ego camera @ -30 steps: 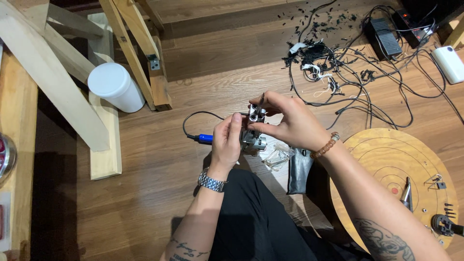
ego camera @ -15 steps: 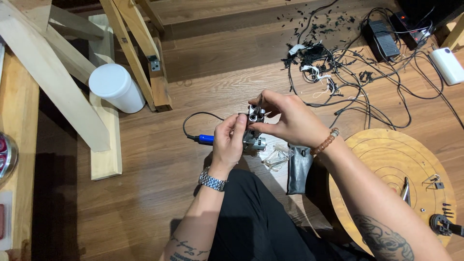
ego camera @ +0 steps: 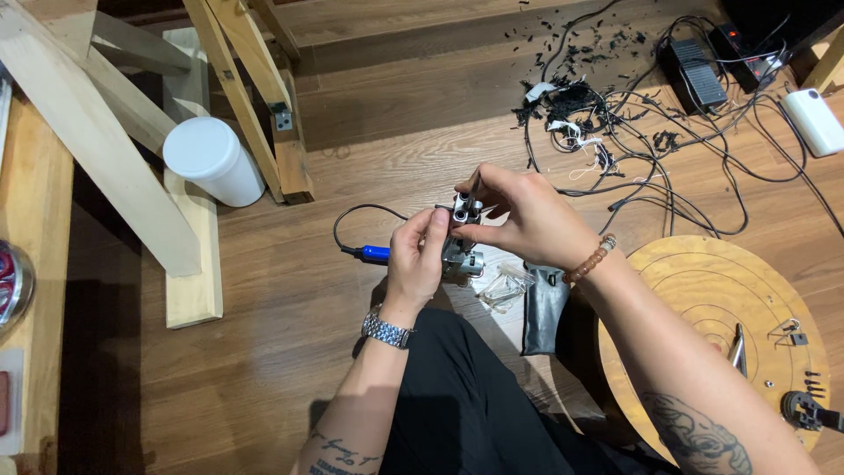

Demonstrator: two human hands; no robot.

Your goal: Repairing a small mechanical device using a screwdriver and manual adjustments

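Head view: little has changed since the earlier frames. Both your hands stay at the same spot above the wooden floor [ego camera: 264, 369], and the small metal assembly [ego camera: 463, 237] is still held between them at the middle of the view; your right fingers have only shifted slightly on top of it.

Your left hand [ego camera: 418, 259] is closed around the assembly's lower, motor-like part, thumb pressed against its side. Your right hand [ego camera: 527, 220] pinches the upper block of the assembly and also grips a thin tool [ego camera: 472, 189] that stands up between its fingers. How the tool meets the block I cannot tell.

For room: the floor to your left and in front of your left hand lies open up to the wooden frame [ego camera: 114, 176] and the white cylinder [ego camera: 213, 161] that leans against it, both well apart from your hands. A black cable with a blue plug [ego camera: 374, 254] runs just beside your left hand, touching or nearly touching it.

To your right the space is tighter. A tangle of black cables [ego camera: 651, 141] with scraps of black insulation spreads ahead of your right hand, with a black power adapter [ego camera: 694, 75] and a white box [ego camera: 813, 121] beyond. A round wooden board [ego camera: 703, 308] carrying small parts sits under your right forearm. A dark pouch [ego camera: 545, 303] and a clear plastic bag [ego camera: 503, 286] lie just below your hands, near your knee.
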